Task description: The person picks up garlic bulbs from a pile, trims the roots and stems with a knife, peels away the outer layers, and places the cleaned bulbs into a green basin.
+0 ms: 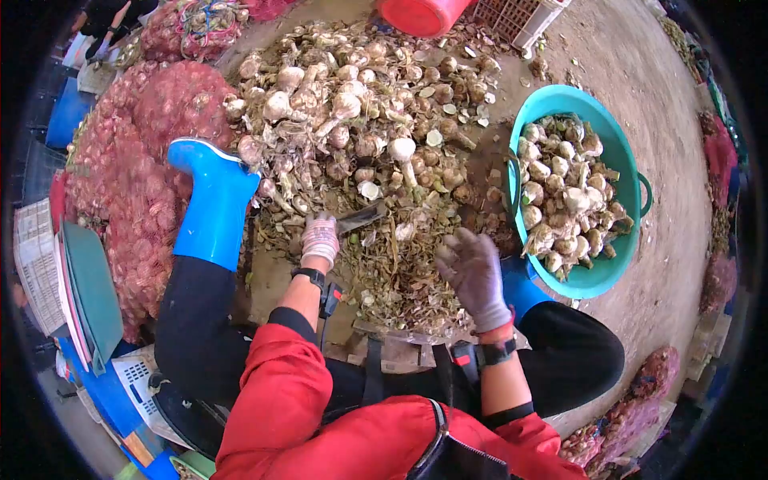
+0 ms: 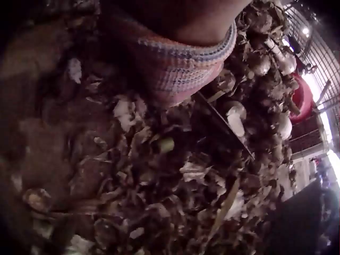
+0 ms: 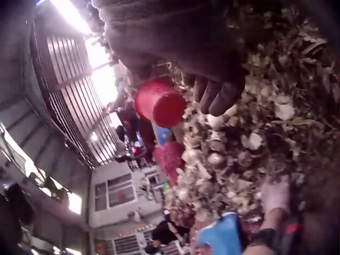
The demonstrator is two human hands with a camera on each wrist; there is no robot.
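My left hand, in a striped knit glove, grips a knife; its handle is hidden in the fist. The knife's blade points right over the litter of husks, and in the left wrist view the thin blade juts past the glove's edge. My right hand, in a greyish glove, hovers over the husks with its fingers loosely bent and nothing in them. Ahead of both hands lies a heap of garlic bulbs, many with long stems. Trimmed garlic bulbs fill much of a teal basin on the right.
Red mesh sacks full of bulbs stand along the left, beside my blue boot. A red bucket and a crate are at the far side. Bare floor runs beyond the basin.
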